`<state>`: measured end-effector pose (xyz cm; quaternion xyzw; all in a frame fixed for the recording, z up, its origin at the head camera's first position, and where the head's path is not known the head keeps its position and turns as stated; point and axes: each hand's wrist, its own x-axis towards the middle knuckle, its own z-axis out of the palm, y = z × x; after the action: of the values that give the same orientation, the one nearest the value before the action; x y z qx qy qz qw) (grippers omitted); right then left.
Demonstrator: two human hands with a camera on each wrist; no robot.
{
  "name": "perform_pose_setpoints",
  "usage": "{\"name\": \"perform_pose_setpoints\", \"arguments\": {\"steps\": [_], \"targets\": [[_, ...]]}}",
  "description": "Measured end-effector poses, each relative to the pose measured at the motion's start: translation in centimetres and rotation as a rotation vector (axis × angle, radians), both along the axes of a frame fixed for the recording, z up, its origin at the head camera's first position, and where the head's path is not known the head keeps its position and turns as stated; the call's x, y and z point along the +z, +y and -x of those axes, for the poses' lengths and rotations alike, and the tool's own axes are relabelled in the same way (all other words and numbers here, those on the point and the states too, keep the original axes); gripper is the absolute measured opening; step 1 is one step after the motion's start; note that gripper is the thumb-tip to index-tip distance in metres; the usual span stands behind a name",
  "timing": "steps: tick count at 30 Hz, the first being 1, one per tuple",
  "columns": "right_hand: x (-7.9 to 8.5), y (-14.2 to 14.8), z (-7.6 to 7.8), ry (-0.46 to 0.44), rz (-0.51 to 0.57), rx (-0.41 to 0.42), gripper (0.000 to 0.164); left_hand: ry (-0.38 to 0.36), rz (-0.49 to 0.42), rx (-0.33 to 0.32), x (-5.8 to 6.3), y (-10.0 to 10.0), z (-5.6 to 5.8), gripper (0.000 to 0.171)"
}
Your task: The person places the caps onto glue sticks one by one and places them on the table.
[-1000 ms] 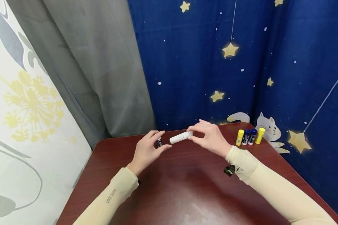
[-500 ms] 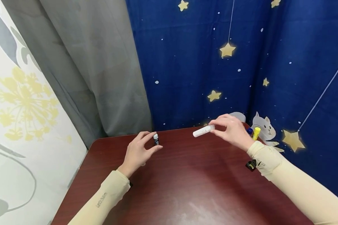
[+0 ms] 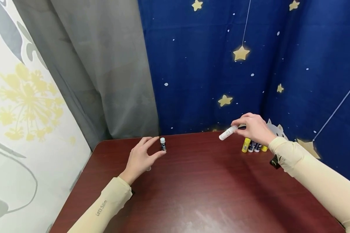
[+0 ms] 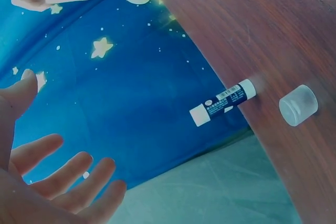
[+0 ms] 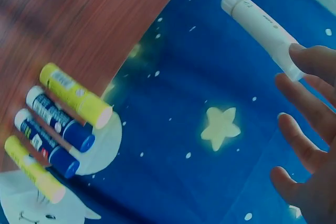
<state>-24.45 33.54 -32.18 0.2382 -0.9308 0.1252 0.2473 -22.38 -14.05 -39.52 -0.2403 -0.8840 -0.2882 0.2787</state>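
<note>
A small glue stick (image 3: 163,144) with a dark label and white ends stands upright near the table's back edge. Beside it is my left hand (image 3: 140,159), thumb and fingers spread; in the left wrist view these fingers (image 4: 92,184) are apart from the dark-labelled stick (image 4: 223,103). A translucent cap (image 4: 299,105) rests on the table close by, mostly behind the left hand in the head view. My right hand (image 3: 255,128) pinches a white glue stick (image 3: 228,133) by one end, tilted and raised above the table. In the right wrist view the white stick (image 5: 262,30) points away from the fingertips.
Beyond the right hand stands a row of several glue sticks: a yellow one (image 5: 76,95), two blue ones (image 5: 60,119) and another yellow (image 5: 34,169). The brown table (image 3: 186,187) ends at a grey curtain (image 3: 128,71) and a blue starry curtain (image 3: 198,71).
My right hand has carried the white glue stick to the right, toward the row. The left hand has drawn slightly left, uncovering more of the dark-labelled glue stick, which stays standing.
</note>
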Motion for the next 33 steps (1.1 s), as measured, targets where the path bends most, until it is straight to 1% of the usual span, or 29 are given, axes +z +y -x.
{"name": "perform_pose_setpoints", "arguments": {"steps": [4,9,17,19,25,29,33], "targets": [[-0.2,0.6,1.2,-0.055,-0.060,-0.017,0.023,-0.013,-0.027,-0.006,0.0,-0.4,0.0,0.062],[-0.9,0.9,2.5,-0.106,-0.114,-0.025,0.022,-0.021,-0.043,-0.010,-0.1,-1.0,0.2,0.062],[-2.6,1.6,4.6,-0.101,-0.228,-0.017,0.022,-0.026,-0.093,-0.020,-0.4,-1.7,0.5,0.059],[-3.1,2.0,4.9,-0.123,-0.247,-0.019,0.021,-0.031,-0.105,-0.020,-0.5,-1.8,0.6,0.058],[-4.8,3.4,5.9,-0.221,-0.268,-0.071,0.020,-0.031,-0.130,-0.026,-1.2,-2.3,1.0,0.056],[-5.7,3.8,6.4,-0.237,-0.305,-0.077,0.022,-0.024,-0.133,-0.023,-1.5,-2.6,1.3,0.055],[-6.3,3.7,7.0,-0.244,-0.334,-0.069,0.023,-0.051,-0.132,-0.014,-1.9,-2.9,1.4,0.054]]}}
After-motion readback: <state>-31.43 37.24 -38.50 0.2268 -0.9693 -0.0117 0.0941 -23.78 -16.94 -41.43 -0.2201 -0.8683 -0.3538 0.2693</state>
